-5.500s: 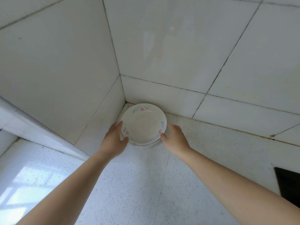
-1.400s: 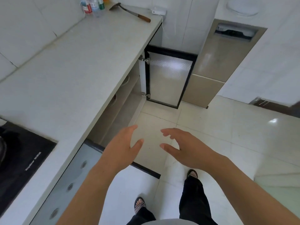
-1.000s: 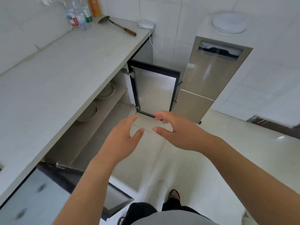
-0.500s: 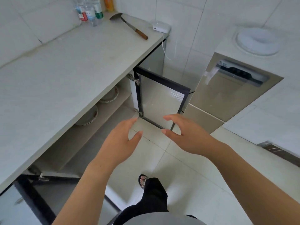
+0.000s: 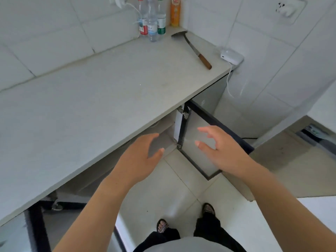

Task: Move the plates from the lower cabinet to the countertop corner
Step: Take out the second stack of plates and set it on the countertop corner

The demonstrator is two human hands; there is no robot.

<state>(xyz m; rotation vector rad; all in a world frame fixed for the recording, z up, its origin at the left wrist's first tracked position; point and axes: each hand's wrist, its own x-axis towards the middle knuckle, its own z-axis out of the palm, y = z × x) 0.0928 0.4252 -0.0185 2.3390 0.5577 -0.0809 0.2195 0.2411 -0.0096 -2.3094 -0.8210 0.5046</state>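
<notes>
My left hand (image 5: 140, 159) and my right hand (image 5: 221, 150) hover empty in front of the open lower cabinet (image 5: 160, 137), fingers spread and facing each other. The grey countertop (image 5: 91, 99) overhangs the cabinet and hides its shelf. No plates show in this view. The cabinet's black-framed glass door (image 5: 198, 142) stands swung open to the right, behind my right hand.
Several bottles (image 5: 152, 20) stand at the far end of the counter, with a wooden-handled spatula (image 5: 192, 46) and a white device (image 5: 231, 56) beside them. A second open door (image 5: 36, 230) sits low left. My feet (image 5: 183, 220) stand on the tiled floor.
The stack of plates was set in the counter corner and released. Since then I turned to the cabinet; in the last half second the view rose and the shelf plates slipped behind the counter edge.
</notes>
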